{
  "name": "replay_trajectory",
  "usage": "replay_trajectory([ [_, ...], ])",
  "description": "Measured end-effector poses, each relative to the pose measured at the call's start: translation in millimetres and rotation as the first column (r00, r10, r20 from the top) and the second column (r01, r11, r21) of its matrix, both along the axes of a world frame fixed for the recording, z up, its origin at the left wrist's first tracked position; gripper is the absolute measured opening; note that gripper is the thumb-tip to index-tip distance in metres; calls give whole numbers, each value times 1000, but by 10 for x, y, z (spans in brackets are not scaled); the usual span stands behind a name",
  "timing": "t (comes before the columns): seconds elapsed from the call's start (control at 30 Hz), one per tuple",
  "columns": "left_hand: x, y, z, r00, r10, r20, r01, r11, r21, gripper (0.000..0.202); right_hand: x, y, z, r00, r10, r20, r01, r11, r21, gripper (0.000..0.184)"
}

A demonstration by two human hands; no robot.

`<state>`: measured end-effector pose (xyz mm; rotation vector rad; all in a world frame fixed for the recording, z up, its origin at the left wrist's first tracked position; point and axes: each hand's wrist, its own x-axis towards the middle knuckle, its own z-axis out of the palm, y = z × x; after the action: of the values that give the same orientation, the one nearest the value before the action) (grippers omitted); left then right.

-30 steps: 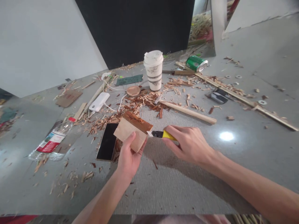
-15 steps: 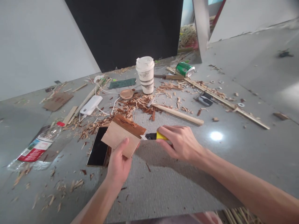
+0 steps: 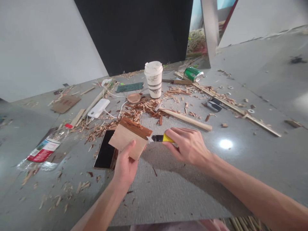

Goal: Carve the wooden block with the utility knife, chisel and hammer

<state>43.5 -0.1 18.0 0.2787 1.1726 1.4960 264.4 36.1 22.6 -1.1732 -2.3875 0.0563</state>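
Note:
My left hand is closed around a flat wooden block, thumb on its pale face. The block's far edge is dark reddish-brown and rough. In my right hand is a utility knife with a yellow and black handle. Its blade points left and meets the block's right corner, or lies just beside it; I cannot tell which. A black phone lies on the surface behind my left hand, partly hidden by the block. Reddish shavings are heaped beyond the block.
A paper cup stands at the back, near a green can. In front lies a pale wooden stick. To the left are a white power bank with a cable and a plastic bottle. A long strip runs along the right.
The whole view has shifted slightly, so the surroundings sit further right. The knife blade is still at the block's right corner, and both hands keep their hold.

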Motion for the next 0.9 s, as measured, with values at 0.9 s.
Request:
replay_trajectory([
  [0.9, -170, 190, -232, 874, -225, -431, 262, 965, 27, 47, 273, 409, -204, 898, -348, 269, 406, 890, -205, 29],
])
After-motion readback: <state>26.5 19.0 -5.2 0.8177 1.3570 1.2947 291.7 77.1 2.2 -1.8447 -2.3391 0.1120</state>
